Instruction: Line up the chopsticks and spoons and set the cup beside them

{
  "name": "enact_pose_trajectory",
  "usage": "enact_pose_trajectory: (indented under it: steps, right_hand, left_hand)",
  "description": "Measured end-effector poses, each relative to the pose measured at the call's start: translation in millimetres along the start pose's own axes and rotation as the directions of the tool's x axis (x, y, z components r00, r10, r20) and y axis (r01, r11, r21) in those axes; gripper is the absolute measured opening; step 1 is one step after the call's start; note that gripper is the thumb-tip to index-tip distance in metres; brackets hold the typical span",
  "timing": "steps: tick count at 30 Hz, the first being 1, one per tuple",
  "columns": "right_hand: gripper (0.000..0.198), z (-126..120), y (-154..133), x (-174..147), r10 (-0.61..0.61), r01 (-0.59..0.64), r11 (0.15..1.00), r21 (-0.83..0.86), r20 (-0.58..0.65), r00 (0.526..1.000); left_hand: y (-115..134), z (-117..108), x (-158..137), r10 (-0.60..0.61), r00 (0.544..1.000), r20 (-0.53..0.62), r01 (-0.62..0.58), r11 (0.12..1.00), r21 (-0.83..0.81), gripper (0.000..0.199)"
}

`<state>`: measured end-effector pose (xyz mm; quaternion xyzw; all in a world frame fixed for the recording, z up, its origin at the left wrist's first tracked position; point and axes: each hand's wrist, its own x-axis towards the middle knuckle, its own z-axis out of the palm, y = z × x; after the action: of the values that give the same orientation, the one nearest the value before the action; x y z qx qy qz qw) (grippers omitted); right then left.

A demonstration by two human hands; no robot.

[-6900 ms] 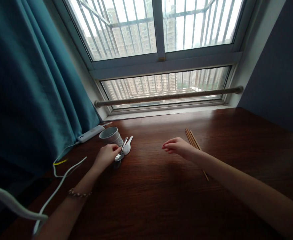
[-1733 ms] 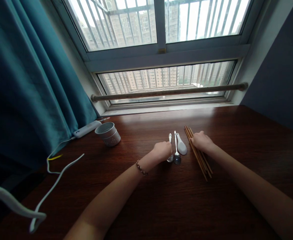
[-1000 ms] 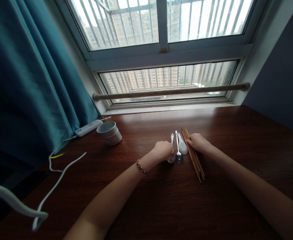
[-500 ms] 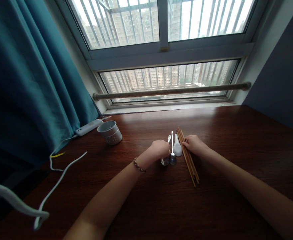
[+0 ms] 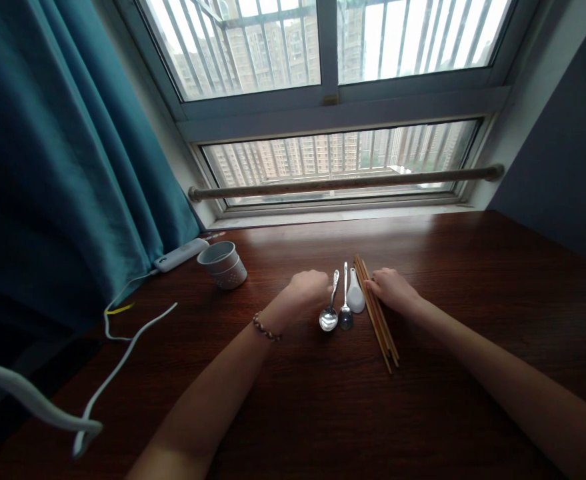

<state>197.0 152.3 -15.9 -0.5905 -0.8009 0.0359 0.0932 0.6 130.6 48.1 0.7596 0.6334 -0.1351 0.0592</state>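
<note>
Two metal spoons lie side by side on the dark wooden table (image 5: pixel 323 413): the left metal spoon (image 5: pixel 329 315) and the right metal spoon (image 5: pixel 345 313). A white ceramic spoon (image 5: pixel 355 299) lies to their right, then a bundle of wooden chopsticks (image 5: pixel 379 319). My left hand (image 5: pixel 306 289) is curled beside the left spoon's handle, touching it. My right hand (image 5: pixel 391 289) rests on the chopsticks, fingertips at their left edge beside the ceramic spoon.
A grey perforated cup (image 5: pixel 223 264) stands at the left. Behind it lies a white power strip (image 5: pixel 180 254), with white cables (image 5: pixel 123 353) trailing to the left edge. A teal curtain (image 5: pixel 63 167) hangs on the left. The window sill and a rail (image 5: pixel 343 183) bound the far side.
My left hand has drawn back off the left metal spoon, so its bowl and handle now show. The chopsticks and spoons sit closer together than a second ago.
</note>
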Motion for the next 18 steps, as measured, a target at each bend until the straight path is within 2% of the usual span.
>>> enact_pose_trajectory:
  steps: [2,3,7,9,10,14,18]
  right_hand:
    - [0.029,-3,-4,-3,0.022,-0.023,1.000,-0.011,-0.075,0.997]
    - [0.028,-6,-6,-5,0.026,-0.028,1.000,-0.013,-0.111,0.993]
    - [0.027,-13,-16,-10,-0.004,0.001,1.000,-0.016,-0.197,0.980]
    - [0.026,-12,-20,-11,-0.040,0.036,0.999,-0.022,-0.216,0.976]
    - [0.026,-11,-21,-11,-0.064,0.060,0.998,-0.026,-0.222,0.973]
    - [0.023,-3,-23,-12,-0.164,0.161,0.986,-0.031,-0.233,0.958]
    - [0.025,-1,-25,-15,-0.216,0.216,0.976,-0.029,-0.255,0.943]
  left_hand:
    - [-12,-8,0,-0.127,0.985,-0.118,0.126,0.992,-0.010,0.038]
    - [-20,-13,0,-0.207,0.963,-0.172,0.207,0.978,-0.019,0.040]
    - [-66,-34,-1,-0.506,0.818,-0.275,0.505,0.860,-0.080,0.044]
    - [-96,-42,-4,-0.595,0.748,-0.292,0.592,0.798,-0.110,0.044]
    - [-110,-45,-6,-0.624,0.730,-0.279,0.617,0.777,-0.123,0.043]
    - [-152,-46,-10,-0.666,0.725,-0.177,0.646,0.746,-0.163,0.033]
    - [-162,-37,-4,-0.703,0.700,-0.128,0.679,0.710,-0.184,0.026]
